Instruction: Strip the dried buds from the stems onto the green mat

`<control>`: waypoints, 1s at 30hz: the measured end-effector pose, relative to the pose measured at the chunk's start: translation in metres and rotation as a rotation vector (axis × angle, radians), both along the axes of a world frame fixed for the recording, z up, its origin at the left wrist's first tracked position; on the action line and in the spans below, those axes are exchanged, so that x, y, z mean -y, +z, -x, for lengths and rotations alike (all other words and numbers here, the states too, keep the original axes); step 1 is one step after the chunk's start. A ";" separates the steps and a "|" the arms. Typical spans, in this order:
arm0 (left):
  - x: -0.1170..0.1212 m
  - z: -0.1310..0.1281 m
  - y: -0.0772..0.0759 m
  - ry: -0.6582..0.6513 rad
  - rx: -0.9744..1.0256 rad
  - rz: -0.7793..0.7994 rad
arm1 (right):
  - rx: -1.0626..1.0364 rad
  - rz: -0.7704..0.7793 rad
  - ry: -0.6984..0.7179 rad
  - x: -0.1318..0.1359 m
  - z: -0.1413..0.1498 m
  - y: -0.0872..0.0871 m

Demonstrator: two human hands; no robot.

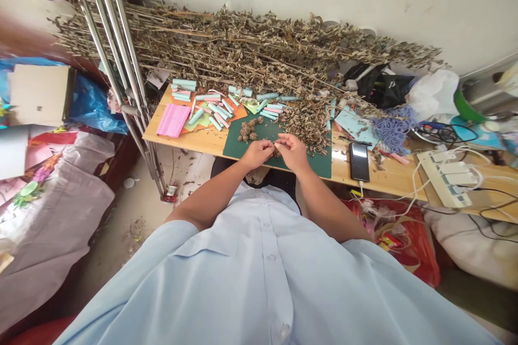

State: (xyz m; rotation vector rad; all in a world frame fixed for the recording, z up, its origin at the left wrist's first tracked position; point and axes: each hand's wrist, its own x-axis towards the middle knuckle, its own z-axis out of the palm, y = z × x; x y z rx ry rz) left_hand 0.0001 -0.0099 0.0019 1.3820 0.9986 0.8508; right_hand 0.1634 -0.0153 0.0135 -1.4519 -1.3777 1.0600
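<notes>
My left hand (257, 153) and my right hand (292, 152) meet above a dark green cutting mat (243, 146), their fingertips pinched close together. A small brown clump of dried leaves (276, 153) sits between the fingers, mostly hidden by them. Just left of my hands lies a small heap of rolled dried-herb balls (247, 130). Loose crumbled dried leaves (305, 124) are piled on the mat beyond my right hand. Pale blue and pink paper tubes (212, 105) lie further left on orange paper.
The wooden table (182, 137) holds a pink paper stack (173, 119) and a black smartphone (360, 161). Long dried plant stalks (226, 48) lie along the wall behind. Steel tubes (109, 48) stand at the left; a power strip (443, 178) with cables sits at the right.
</notes>
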 end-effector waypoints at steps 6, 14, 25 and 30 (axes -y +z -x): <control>-0.001 0.000 -0.001 -0.017 -0.004 0.016 | 0.035 -0.018 -0.038 -0.002 0.003 -0.001; -0.001 0.001 -0.002 -0.020 -0.013 -0.022 | -0.035 -0.021 -0.156 -0.004 0.003 -0.002; -0.005 -0.009 -0.012 0.131 0.235 0.190 | -0.126 -0.007 -0.195 -0.006 0.003 -0.006; -0.003 -0.003 -0.006 0.050 0.183 0.133 | -0.128 -0.036 -0.172 -0.006 0.006 -0.011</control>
